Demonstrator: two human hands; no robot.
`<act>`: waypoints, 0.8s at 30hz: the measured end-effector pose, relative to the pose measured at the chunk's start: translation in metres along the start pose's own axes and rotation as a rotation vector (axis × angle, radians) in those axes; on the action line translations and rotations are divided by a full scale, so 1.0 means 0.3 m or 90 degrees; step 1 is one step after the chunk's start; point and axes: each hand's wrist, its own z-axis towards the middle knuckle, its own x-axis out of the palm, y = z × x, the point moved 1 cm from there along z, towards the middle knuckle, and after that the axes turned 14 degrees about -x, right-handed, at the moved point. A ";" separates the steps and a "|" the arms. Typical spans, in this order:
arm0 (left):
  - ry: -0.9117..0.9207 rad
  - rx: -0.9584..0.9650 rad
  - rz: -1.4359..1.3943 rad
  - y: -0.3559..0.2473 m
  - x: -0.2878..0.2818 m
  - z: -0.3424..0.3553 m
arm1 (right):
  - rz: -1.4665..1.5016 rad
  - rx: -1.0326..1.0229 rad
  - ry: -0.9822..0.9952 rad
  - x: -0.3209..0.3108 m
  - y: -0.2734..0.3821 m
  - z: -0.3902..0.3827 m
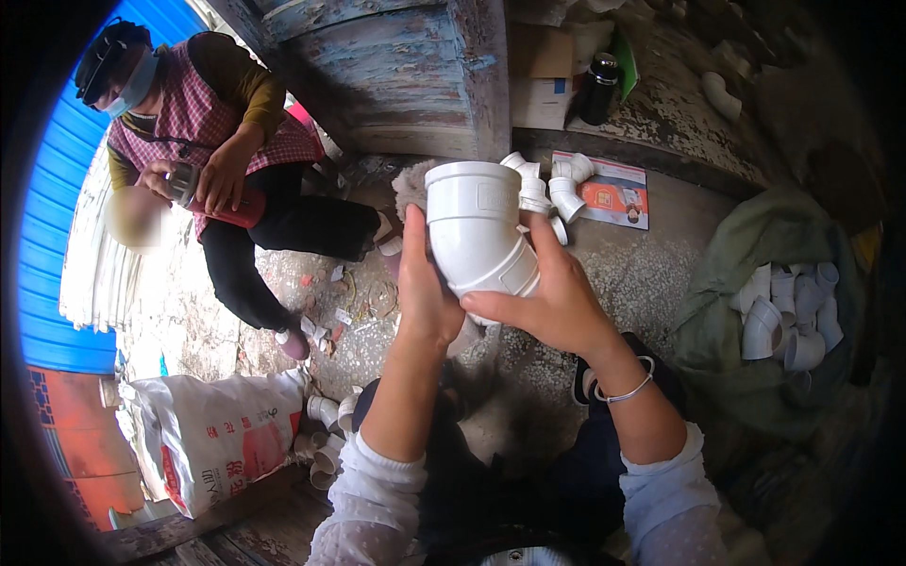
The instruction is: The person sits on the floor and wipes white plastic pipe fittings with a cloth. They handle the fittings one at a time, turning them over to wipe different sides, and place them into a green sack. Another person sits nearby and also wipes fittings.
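A white plastic pipe elbow (475, 219) is held up in front of me between both hands, its wide collar at the top and its bend turning to the lower right. My left hand (425, 297) presses against its left side, fingers pointing up. My right hand (552, 297) wraps its right side, the thumb lying across the lower front. Part of the elbow's underside is hidden by my hands. Behind it, several more white fittings (569, 193) lie on the floor, some beside a printed orange and white sheet (618, 196).
At right, a green sack (717, 311) holds several white fittings (805, 316). A white printed bag (222, 434) stands lower left, with fittings (326, 453) beside it. Another person (212, 141) sits at upper left, holding a red container. A dark bottle (598, 90) stands beyond the sheet.
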 end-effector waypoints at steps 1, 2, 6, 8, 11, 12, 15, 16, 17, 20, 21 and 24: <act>-0.020 -0.002 0.000 0.008 0.000 0.002 | -0.132 -0.011 -0.019 -0.003 0.001 0.003; 0.011 0.040 0.026 0.020 0.001 0.001 | -0.265 -0.021 -0.039 -0.005 -0.001 0.006; 0.008 0.165 0.160 0.069 0.044 -0.022 | -0.544 -0.073 -0.082 -0.017 -0.024 0.004; -0.011 0.212 0.232 0.063 0.035 -0.015 | -0.563 -0.153 -0.073 -0.011 -0.019 -0.006; 0.001 0.158 0.159 0.029 0.015 0.012 | -0.466 -0.233 -0.047 -0.023 0.016 -0.022; 0.007 0.096 0.108 0.020 0.011 0.006 | -0.437 -0.259 -0.030 -0.034 0.014 -0.018; 0.040 -0.005 0.004 0.008 0.053 -0.010 | -0.004 -0.125 -0.141 -0.046 -0.012 -0.010; 0.053 -0.017 0.000 0.012 0.053 -0.010 | 0.023 -0.102 -0.146 -0.044 -0.013 -0.013; 0.065 -0.028 -0.004 0.018 0.055 -0.010 | 0.048 -0.097 -0.131 -0.039 -0.016 -0.014; 0.044 0.029 0.063 0.034 0.071 -0.015 | 0.100 -0.087 -0.101 -0.028 -0.025 -0.012; 0.039 0.050 0.072 0.040 0.060 -0.005 | 0.122 -0.099 -0.128 -0.023 -0.029 -0.012; 0.004 0.127 0.103 0.063 0.042 0.015 | 0.186 -0.111 -0.190 -0.004 -0.041 -0.007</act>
